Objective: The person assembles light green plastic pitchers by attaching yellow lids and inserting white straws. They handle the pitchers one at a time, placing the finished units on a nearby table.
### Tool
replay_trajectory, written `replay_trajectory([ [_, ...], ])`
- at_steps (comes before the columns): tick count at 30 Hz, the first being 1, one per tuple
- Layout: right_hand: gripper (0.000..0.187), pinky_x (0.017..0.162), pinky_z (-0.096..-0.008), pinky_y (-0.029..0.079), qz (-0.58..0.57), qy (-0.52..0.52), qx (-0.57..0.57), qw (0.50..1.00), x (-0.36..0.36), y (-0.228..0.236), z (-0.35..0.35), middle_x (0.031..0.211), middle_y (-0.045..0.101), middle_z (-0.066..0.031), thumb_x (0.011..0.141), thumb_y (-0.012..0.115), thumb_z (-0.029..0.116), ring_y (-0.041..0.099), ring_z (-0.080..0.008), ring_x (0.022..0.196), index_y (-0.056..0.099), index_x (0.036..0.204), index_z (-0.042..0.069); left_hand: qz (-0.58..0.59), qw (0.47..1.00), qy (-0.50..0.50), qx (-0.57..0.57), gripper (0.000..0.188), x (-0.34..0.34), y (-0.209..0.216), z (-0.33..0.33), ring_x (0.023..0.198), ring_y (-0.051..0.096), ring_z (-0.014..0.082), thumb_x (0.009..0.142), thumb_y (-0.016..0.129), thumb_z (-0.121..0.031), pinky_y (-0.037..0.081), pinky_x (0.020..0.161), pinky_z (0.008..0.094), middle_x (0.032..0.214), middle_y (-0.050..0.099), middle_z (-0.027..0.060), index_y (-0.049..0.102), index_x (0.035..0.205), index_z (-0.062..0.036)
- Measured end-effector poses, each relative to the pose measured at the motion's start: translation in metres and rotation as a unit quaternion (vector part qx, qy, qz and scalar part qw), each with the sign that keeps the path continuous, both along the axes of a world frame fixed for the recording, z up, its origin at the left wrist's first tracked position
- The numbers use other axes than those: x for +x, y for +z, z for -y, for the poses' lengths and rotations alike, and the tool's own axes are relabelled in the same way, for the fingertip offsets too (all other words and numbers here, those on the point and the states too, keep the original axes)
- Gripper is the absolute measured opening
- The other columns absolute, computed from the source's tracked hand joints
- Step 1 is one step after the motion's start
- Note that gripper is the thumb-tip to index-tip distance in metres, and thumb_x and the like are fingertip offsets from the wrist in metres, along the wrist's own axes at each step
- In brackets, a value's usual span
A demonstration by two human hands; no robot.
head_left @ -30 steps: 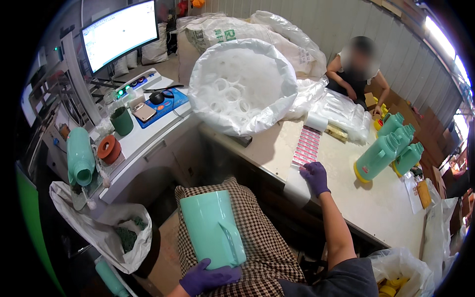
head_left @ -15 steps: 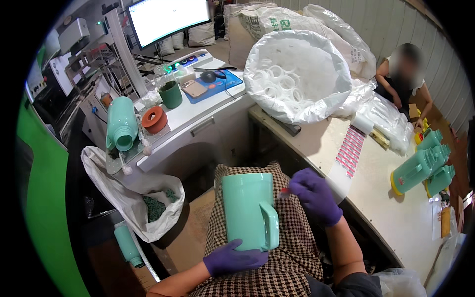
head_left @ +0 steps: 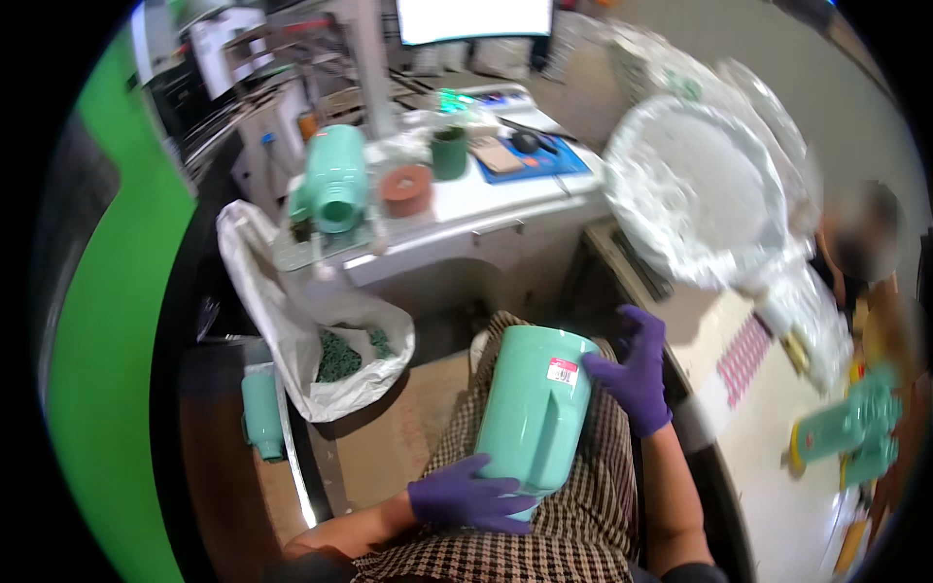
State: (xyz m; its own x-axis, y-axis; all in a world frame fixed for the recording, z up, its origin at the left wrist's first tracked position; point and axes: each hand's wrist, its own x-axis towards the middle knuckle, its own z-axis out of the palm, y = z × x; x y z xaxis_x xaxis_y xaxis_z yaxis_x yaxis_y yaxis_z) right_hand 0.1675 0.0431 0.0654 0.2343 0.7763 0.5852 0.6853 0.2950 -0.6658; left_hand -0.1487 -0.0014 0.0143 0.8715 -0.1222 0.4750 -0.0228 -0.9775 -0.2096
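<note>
The mint-green thermos shell (head_left: 517,413) lies on the houndstooth-checked cloth (head_left: 573,549) over the person's lap, between the two hands, its long axis running away from the body and leaning slightly right, handle (head_left: 555,437) facing up and to the right. The left hand (head_left: 471,496) grasps its near end from the left. The right hand (head_left: 637,374), fingers spread and gripping nothing, is nearer the far rim and the pink-and-white label (head_left: 562,370); whether a fingertip touches the shell cannot be told.

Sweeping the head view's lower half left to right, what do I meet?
Green panel → teal jug at lower left → dark green scraps → stickered teal jug → right gloved hand → pink label strip → cluster of yellow-based jugs
</note>
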Motion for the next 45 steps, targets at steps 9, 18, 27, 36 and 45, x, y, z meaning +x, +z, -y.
replay_trajectory([
  [9,0.047,0.073,-0.0404,0.05,0.197,0.174,0.152,0.953,-0.1,0.027,-0.096,0.101,0.06,-0.0149,0.078,0.074,0.008,0.061,-0.0296,0.085,0.062,0.123,0.011,0.477,0.551,0.431,-0.533,0.062,-0.144,-0.027,0.053,0.114,0.056,0.025,0.086,0.069,-0.023,0.051,0.095,0.0395,0.129,0.05,0.0151,0.038,0.136,-0.0018],
  [18,0.038,0.07,-0.0471,0.051,0.371,0.12,-0.033,0.92,-0.289,0.035,-0.284,0.094,0.064,-0.0114,0.089,0.059,0.021,0.066,-0.0309,0.083,0.059,0.127,0.02,0.269,0.705,0.651,0.086,0.082,-0.191,0.025,0.077,0.132,0.046,0.0371,0.092,0.072,-0.014,0.054,0.095,0.0463,0.155,0.028,0.0167,0.023,0.157,-0.0249],
  [27,0.026,0.081,-0.0442,0.052,0.232,0.234,0.27,0.905,-0.111,0.008,-0.047,0.101,0.062,-0.0127,0.073,0.073,0.022,0.063,-0.0323,0.094,0.062,0.095,0.014,0.686,0.563,0.35,-0.3,0.073,-0.158,0.047,-0.044,0.135,0.042,0.0306,0.084,0.075,-0.01,0.043,0.108,0.0426,0.146,0.037,0.0126,0.035,0.146,-0.0072],
  [36,0.061,0.097,-0.0375,0.049,-0.192,0.038,0.064,0.979,0.02,-0.019,0.172,0.122,0.067,-0.0122,0.078,0.078,0.024,0.063,-0.0251,0.109,0.061,0.13,-0.004,0.389,0.75,0.534,-0.036,0.068,-0.048,0.047,-0.274,0.14,0.033,0.0479,0.08,0.08,-0.019,0.033,0.115,0.055,0.154,0.033,0.0207,0.047,0.139,-0.0121],
  [45,0.044,0.082,-0.0421,0.051,-0.121,0.155,0.07,0.978,0.02,-0.013,0.168,0.099,0.065,-0.0148,0.07,0.089,0.035,0.063,-0.0301,0.092,0.066,0.092,0.005,0.37,0.685,0.613,-0.135,0.082,-0.074,0.059,-0.318,0.14,0.033,0.0503,0.082,0.078,-0.03,0.039,0.11,0.0518,0.157,0.018,0.0302,0.033,0.15,-0.0197],
])
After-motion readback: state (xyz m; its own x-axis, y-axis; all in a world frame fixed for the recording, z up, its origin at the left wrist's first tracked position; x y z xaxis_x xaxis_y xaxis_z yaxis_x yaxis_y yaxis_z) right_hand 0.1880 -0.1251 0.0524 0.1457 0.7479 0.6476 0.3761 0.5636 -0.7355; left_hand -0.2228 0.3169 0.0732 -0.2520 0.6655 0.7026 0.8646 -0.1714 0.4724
